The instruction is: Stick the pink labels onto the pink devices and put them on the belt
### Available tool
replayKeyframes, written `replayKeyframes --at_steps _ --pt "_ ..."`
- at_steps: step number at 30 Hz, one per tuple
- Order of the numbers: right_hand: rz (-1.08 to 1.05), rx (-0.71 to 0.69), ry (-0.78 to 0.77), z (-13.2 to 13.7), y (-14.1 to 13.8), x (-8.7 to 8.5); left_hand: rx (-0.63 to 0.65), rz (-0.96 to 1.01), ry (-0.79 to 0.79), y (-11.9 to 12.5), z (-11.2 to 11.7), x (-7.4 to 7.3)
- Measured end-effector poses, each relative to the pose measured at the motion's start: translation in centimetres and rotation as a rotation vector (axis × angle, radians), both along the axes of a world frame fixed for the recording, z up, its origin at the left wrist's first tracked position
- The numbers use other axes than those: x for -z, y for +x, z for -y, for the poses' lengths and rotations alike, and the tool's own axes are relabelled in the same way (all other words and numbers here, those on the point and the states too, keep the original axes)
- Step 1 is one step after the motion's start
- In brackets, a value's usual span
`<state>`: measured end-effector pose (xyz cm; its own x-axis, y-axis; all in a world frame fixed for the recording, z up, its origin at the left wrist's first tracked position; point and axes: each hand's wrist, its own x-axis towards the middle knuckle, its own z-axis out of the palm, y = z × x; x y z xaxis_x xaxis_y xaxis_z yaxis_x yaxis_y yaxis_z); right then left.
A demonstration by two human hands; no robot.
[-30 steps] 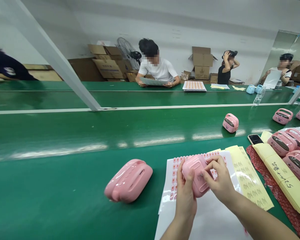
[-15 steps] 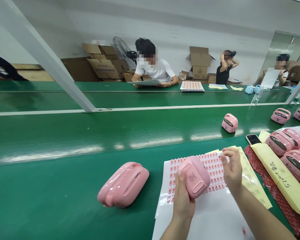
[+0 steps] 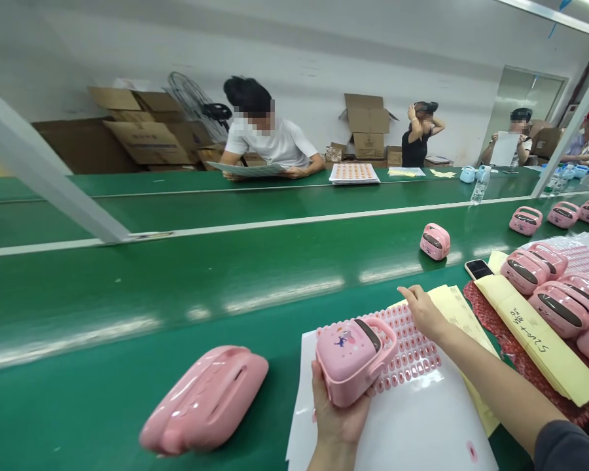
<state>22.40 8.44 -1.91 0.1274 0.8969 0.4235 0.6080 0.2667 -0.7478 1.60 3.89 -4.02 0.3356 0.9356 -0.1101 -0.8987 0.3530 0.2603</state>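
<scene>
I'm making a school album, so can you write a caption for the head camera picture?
The left hand holds a pink handled gadget above a pink-dotted white sheet.

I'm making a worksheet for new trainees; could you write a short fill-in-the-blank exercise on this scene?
1. The camera wearer's ____ hand holds a pink device.
2. The paper bundle with handwriting on it is ____ in colour.
3. The main colour of the tabletop is ____.

Missing words: left; yellow; green.
</scene>
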Motion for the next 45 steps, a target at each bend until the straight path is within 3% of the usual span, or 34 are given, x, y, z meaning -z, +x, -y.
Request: replayKeyframes --at_steps 3,8,10,14,21,32,35,40,42,45 --pt "-0.126 0.026 0.009 1.7 -1.5 -1.3 0.014 0.070 0.068 0.1 -0.2 -0.1" --pt "-0.828 -0.061 -0.059 5.5 -6.8 -3.2 -0.029 0.112 0.052 0.7 0.2 -0.4" --pt "-0.956 -0.080 -0.069 6.4 -8.8 -3.6 -0.049 0.119 0.009 1.0 0.5 -0.5" --pt "-0.994 -0.042 -0.078 6.9 -11.0 -4.0 -0.062 0.142 -0.011 1.5 1.0 -0.9" --pt "-0.980 -0.025 -0.064 6.9 -11.2 -4.4 -0.076 0.103 -0.085 1.6 1.2 -1.4" --pt "-0.837 0.042 0.032 7.1 -11.7 -4.1 -0.029 0.188 0.000 1.6 1.3 -1.0" --pt "-0.608 0.071 0.150 7.3 -11.6 -3.5 -0.026 0.182 -0.069 1.7 1.6 -1.2" --pt "0.021 0.024 0.472 7.8 -10.0 -2.3 -0.007 0.176 -0.105 1.6 1.7 -1.4" --pt "0.177 -0.052 0.459 7.8 -8.9 -1.9 -0.021 0.165 -0.041 1.5 1.6 -1.5" --pt "0.230 -0.066 0.346 7.5 -7.5 -1.8 -0.025 0.127 0.051 1.2 1.5 -1.5"
